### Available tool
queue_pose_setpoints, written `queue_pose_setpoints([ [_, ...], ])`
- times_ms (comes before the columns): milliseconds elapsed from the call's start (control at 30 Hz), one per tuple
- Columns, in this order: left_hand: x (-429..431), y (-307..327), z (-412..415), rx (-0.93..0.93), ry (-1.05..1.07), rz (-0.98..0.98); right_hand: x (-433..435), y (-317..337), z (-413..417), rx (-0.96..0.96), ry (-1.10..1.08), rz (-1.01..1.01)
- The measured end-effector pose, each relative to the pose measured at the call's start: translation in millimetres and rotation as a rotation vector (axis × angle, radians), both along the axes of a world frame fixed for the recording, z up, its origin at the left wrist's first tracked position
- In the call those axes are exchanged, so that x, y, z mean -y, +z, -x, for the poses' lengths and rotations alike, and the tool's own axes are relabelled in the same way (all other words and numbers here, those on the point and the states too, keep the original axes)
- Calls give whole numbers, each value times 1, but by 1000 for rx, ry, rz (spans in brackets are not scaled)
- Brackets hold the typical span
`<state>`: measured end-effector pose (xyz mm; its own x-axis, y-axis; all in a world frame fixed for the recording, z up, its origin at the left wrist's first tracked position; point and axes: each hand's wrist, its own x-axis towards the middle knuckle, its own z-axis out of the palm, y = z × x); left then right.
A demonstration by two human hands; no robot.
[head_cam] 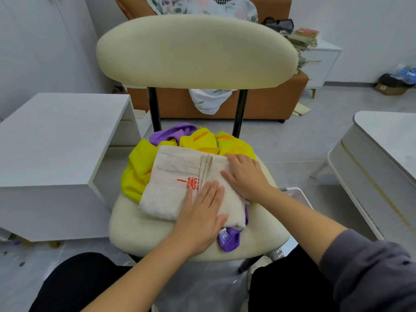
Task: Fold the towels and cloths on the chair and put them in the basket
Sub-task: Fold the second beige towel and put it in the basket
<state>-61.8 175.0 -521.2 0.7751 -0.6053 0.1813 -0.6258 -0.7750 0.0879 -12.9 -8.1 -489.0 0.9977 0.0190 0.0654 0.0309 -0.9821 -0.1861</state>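
Observation:
A cream towel (171, 176) with red printed characters lies folded on the seat of the cream chair (139, 230). My left hand (200, 215) lies flat on its near right part, fingers straight. My right hand (245, 174) presses flat on its right side, just beyond the left hand. Yellow cloths (137, 170) and purple cloths (171, 134) are bunched under and behind the towel; a purple corner (229, 239) with a label sticks out at the front. A white basket (290, 193) shows on the floor to the right of the seat, mostly hidden by my right forearm.
A white cabinet (56, 140) stands close on the left, a grey-white table (382, 154) on the right. Behind the chair back (195, 50) is an orange sofa (258, 104) with patterned fabric. My dark-trousered knees are at the bottom edge.

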Motion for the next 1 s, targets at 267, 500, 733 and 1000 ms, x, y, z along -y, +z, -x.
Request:
queue_pose_setpoints([
  [267,-64,34,-32,-223,590,550,7,24,7,-106,-311,-475],
  [500,-90,60,-54,-913,761,838,-13,28,50,207,-285,-291],
  [733,-47,112,-38,-642,402,775,-15,23,59,38,-322,-823],
  [1000,50,72,6,-328,214,109,0,29,61,-128,-491,-1228],
])
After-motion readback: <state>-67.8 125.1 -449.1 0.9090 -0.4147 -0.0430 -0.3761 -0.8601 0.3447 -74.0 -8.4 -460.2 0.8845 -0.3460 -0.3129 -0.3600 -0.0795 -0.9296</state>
